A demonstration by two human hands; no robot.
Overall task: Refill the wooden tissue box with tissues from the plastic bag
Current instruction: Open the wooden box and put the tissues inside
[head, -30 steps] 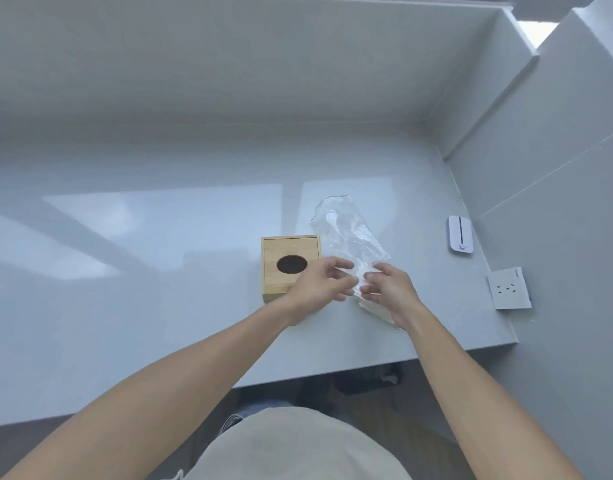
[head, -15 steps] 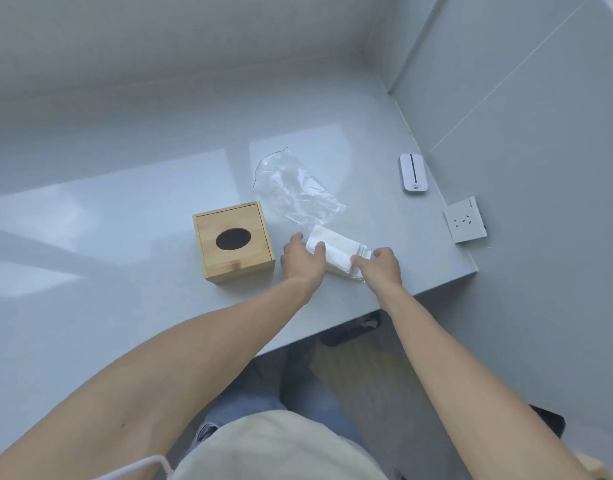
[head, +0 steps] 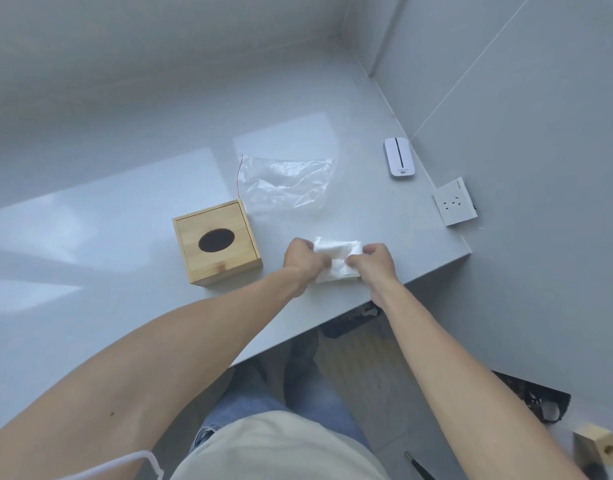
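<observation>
A square wooden tissue box (head: 217, 244) with a dark oval hole in its lid stands on the grey counter (head: 107, 265). Behind and to its right lies the clear plastic bag (head: 283, 183), flat and empty, with a red strip along its left edge. A white stack of tissues (head: 336, 252) is held just right of the box, near the counter's front edge. My left hand (head: 304, 259) grips its left end and my right hand (head: 374, 262) grips its right end. The tissues are outside the bag and outside the box.
A small white device (head: 399, 161) lies at the counter's back right by the wall. A white wall socket (head: 455, 201) sits on the right wall near the counter's corner. The counter's front edge runs just below my hands. Dark objects lie on the floor.
The bag has gone flat and lies apart behind the box. The tissue stack has come out of it and is now between both hands nearer the front edge. The camera tilted down.
</observation>
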